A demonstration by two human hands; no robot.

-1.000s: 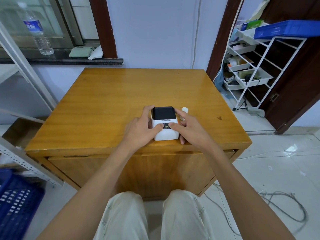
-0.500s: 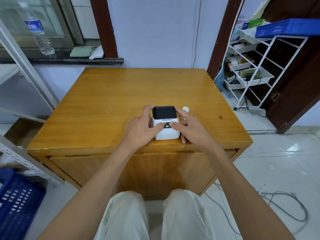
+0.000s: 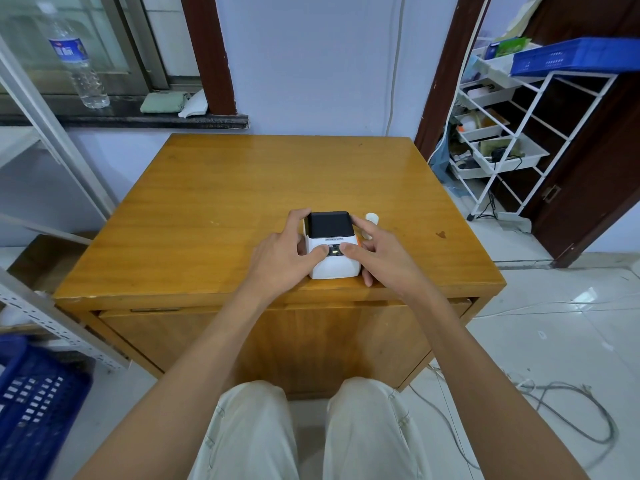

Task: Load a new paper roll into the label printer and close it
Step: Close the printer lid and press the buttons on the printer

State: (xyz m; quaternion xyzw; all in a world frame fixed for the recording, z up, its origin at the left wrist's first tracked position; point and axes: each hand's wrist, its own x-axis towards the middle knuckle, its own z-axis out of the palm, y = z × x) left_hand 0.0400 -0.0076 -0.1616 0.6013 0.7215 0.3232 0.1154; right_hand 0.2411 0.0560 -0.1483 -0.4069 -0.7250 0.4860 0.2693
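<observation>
A small white label printer point(image 3: 331, 261) with a black lid stands near the front edge of the wooden table point(image 3: 225, 202). Its lid is down. My left hand point(image 3: 282, 256) wraps its left side, with the thumb on the front panel and fingers along the far left corner. My right hand point(image 3: 377, 258) grips the right side, thumb on the front beside a small lit display. A white paper roll point(image 3: 371, 217) stands on the table just behind my right fingers, partly hidden by them.
A white wire rack point(image 3: 502, 147) with trays and a blue crate stands at the right by a dark door. Cables point(image 3: 571, 410) lie on the tiled floor. Another blue crate point(image 3: 31, 410) and a metal shelf frame are at the left. A water bottle point(image 3: 78, 60) stands on the windowsill.
Both hands stay on the printer in almost the same grip. The view has shifted slightly; nothing else has moved.
</observation>
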